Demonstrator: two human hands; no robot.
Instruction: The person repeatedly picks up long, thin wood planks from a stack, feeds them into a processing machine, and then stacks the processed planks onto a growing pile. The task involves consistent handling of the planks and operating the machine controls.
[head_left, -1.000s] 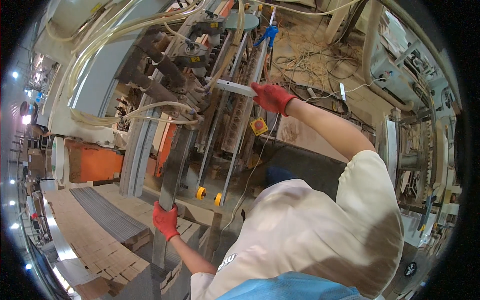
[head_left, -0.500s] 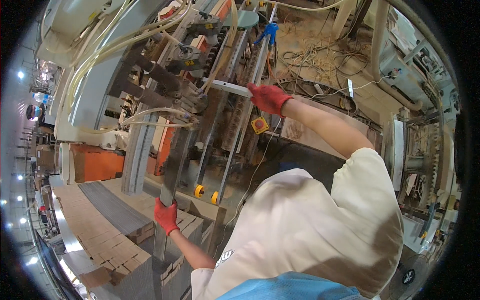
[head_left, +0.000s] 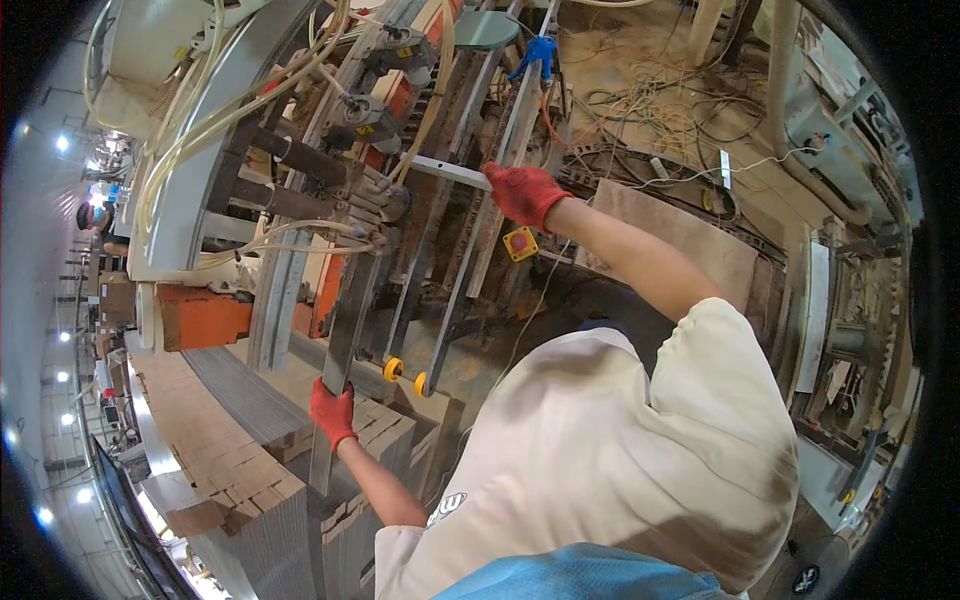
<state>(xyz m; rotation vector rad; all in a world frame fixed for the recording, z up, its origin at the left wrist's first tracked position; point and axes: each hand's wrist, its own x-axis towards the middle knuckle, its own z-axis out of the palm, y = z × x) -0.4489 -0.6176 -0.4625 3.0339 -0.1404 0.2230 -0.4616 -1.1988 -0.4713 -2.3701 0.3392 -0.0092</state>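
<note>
My left hand (head_left: 333, 411), in a red glove, is closed on a long, narrow grey board (head_left: 345, 335). The board's far part lies along the machine beside the pipes, and its near end reaches over the stacks. My right hand (head_left: 525, 195), also red-gloved, is wrapped round the near end of a pale bar (head_left: 447, 170) with small holes. That bar crosses the machine's rails (head_left: 462, 285), its other end close to the hoses and cylinders. Two yellow rollers (head_left: 394, 370) sit at the rails' near ends, to the right of my left hand.
Stacked grey-edged boards (head_left: 225, 400) fill the lower left. A blue air gun (head_left: 538, 58) hangs at the far rail, near a round green plate (head_left: 486, 30). A yellow box with a red button (head_left: 520, 243) sits below my right hand. Loose cables (head_left: 650, 100) litter the floor.
My left hand and the grey board have slid a little farther along the machine. My right hand keeps its grip on the bar. The whole view has shifted slightly.
</note>
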